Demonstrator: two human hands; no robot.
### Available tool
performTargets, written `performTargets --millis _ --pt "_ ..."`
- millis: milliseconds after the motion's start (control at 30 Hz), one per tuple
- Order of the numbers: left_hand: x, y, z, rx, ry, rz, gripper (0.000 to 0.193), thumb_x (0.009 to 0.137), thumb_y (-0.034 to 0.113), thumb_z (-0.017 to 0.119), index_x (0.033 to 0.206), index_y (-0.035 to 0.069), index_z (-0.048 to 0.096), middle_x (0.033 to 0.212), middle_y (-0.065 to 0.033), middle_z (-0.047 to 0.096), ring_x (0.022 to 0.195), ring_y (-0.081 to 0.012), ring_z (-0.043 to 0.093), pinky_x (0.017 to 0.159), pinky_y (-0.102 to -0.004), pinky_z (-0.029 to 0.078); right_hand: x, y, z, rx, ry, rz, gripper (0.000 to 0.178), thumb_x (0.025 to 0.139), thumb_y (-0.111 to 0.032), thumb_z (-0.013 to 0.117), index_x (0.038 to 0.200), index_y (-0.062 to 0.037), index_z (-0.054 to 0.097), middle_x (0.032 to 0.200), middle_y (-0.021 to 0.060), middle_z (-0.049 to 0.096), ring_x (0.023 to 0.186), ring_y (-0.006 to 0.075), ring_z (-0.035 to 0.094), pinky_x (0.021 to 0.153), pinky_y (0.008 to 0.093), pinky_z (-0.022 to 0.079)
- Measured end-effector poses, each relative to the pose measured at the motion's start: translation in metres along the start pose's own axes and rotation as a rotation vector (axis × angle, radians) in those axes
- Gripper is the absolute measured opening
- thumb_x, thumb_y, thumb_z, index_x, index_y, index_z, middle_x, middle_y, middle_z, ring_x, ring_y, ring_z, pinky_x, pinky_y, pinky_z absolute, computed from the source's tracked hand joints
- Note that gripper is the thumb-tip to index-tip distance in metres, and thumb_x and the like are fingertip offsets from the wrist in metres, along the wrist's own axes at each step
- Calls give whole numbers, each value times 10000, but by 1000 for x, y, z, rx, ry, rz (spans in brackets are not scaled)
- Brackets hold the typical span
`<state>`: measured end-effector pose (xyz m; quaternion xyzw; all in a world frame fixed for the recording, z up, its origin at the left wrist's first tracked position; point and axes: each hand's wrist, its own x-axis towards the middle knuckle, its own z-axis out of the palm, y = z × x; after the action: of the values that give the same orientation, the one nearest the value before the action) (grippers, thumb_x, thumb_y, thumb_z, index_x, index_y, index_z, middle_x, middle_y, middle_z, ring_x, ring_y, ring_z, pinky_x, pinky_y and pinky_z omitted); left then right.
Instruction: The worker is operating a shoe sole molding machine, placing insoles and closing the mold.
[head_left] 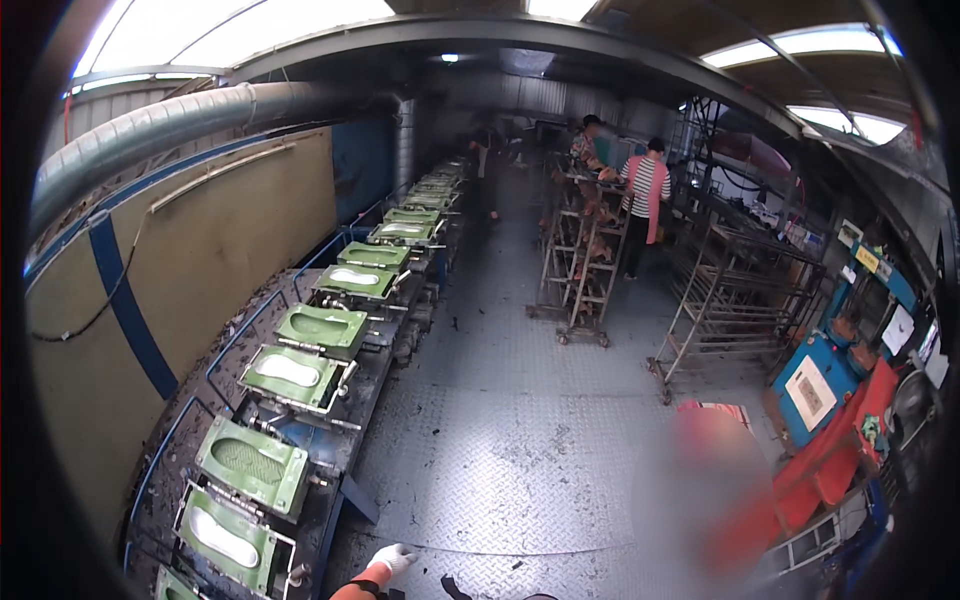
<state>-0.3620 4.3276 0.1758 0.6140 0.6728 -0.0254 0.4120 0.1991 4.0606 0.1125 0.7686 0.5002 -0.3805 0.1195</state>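
My left hand [394,558], in a white glove below an orange sleeve, hangs at the lower edge over the metal floor. Its fingers point right and look loosely apart, with nothing visible in them. My right hand is out of view. Left of the gloved hand, and apart from it, runs a long row of opened green shoe-sole molds. The closest lower mold half [222,537] has a shiny, pale sole-shaped face. Behind it, a tilted mold half [252,462] shows a hollow sole cavity with a tread pattern. Metal handles and hinges stick out along their sides.
A dark bench [345,440] with blue rails carries the molds. Wheeled racks [585,250] and a second metal rack [715,310] stand right of the treadplate aisle [500,440]. Two people work beyond. A blue machine [812,385] and red covering [800,490] line the right.
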Motion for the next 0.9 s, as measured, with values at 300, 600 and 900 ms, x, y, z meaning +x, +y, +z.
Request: performTargets --millis 300,600,900 --pt "145 122 -79 -22 -74 222 605 956 561 580 1317 84 671 1308 -192 687 1256 -352 628 1065 -411 483 232 -42 -90 -110 -23 -40 455 1000 -359 470 1089 -14 753 1121 263 725 1062 409 702 909 515 547" --pt "197 69 -126 -153 51 -271 297 1031 298 560 1221 126 710 1164 -122 719 1048 -281 664 875 -420 542 459 -151 -376 -58 161 10 441 933 -406 610 1077 -11 745 1012 197 763 907 316 747 833 422 573" --pt "422 134 -185 197 176 244 268 999 243 580 1206 130 708 1109 -98 735 982 -299 674 858 -435 540 592 -280 -563 505 135 7 346 976 -325 591 1016 -11 731 912 103 749 819 275 748 751 418 591"
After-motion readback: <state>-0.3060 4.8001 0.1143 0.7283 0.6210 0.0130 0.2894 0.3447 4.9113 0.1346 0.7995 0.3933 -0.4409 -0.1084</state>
